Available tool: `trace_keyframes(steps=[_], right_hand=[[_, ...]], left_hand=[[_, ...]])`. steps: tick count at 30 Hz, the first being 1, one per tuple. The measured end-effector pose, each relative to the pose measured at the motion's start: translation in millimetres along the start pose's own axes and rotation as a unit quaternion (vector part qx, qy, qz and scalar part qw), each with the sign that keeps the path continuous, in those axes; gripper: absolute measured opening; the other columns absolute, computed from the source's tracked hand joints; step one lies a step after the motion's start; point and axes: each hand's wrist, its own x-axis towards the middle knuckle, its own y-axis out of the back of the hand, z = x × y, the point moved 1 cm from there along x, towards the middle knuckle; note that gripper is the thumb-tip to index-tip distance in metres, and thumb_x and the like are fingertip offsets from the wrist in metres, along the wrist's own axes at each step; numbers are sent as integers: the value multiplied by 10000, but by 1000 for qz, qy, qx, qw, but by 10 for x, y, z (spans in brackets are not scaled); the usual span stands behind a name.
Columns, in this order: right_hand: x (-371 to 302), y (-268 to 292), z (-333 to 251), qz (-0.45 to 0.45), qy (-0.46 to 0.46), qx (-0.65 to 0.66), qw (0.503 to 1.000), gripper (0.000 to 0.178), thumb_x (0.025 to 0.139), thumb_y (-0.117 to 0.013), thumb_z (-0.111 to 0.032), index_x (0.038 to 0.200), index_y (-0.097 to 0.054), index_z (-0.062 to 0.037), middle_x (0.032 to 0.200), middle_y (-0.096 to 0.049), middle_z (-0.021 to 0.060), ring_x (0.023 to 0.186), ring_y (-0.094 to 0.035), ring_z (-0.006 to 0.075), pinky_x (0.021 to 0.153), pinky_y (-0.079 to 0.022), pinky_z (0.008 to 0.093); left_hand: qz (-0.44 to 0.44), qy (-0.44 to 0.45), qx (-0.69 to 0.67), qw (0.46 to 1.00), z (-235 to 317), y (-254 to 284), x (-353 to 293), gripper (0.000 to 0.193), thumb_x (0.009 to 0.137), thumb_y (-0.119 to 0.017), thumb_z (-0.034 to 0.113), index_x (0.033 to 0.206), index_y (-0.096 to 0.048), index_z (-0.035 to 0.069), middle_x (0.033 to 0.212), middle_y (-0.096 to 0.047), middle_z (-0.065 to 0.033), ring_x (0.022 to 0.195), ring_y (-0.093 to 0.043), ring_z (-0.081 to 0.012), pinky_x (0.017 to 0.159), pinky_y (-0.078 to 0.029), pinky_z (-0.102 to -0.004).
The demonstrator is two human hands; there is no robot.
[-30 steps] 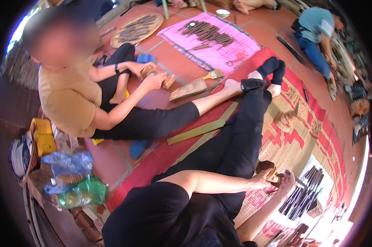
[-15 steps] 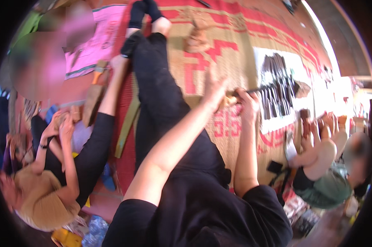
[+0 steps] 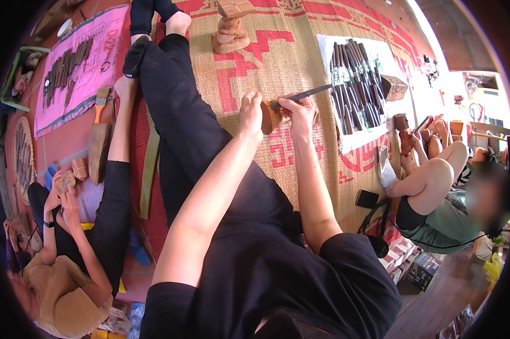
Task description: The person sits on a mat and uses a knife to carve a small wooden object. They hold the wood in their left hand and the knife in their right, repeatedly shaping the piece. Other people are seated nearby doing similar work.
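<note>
My left hand is closed on the left side of a small brown wooden carving, held up over the straw mat. From the right, my right hand pinches a slim dark carving tool. One end of the tool lies against the top of the wood; the other points up and right, toward rows of dark-handled carving tools on a white sheet. My right fingers are also close against the carving, and partly hide it.
A carved wooden figure stands on the mat beyond my stretched legs. A wooden block lies beside the white sheet. A co-worker sits at left holding wood; another sits at right, near a dark phone.
The scene has shifted left and down in view. My left hand was spread and apart from the tool; now it is closed on the wooden carving, with the tool laid against the wood.
</note>
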Motion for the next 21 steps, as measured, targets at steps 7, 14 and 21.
trace_keyframes(steps=[7, 14, 21], right_hand=[[133, 69, 38, -6, -27, -177, 984, 118, 715, -681, -42, 800, -626, 18, 758, -644, 100, 643, -633, 194, 597, -530, 287], [168, 183, 139, -121, -78, -53, 988, 173, 783, -631, -26, 925, -624, 73, 854, -639, 126, 747, -620, 190, 639, -521, 291], [80, 49, 32, -111, -73, -34, 991, 164, 781, -624, -12, 929, -579, 43, 867, -635, 139, 770, -620, 176, 582, -505, 244]], left_hand=[[-86, -72, 10, 994, -437, 64, 395, 71, 775, -476, 36, 756, -538, 64, 740, -527, -58, 716, -528, -146, 658, -459, -305], [-39, 73, -221, 972, -550, -84, 327, 215, 899, -393, 57, 1066, -521, 10, 774, -575, -165, 512, -584, -239, 413, -483, -366], [-65, 8, -145, 987, -507, -100, 364, 200, 906, -463, 149, 923, -557, -26, 783, -602, -113, 671, -601, -195, 541, -498, -306]])
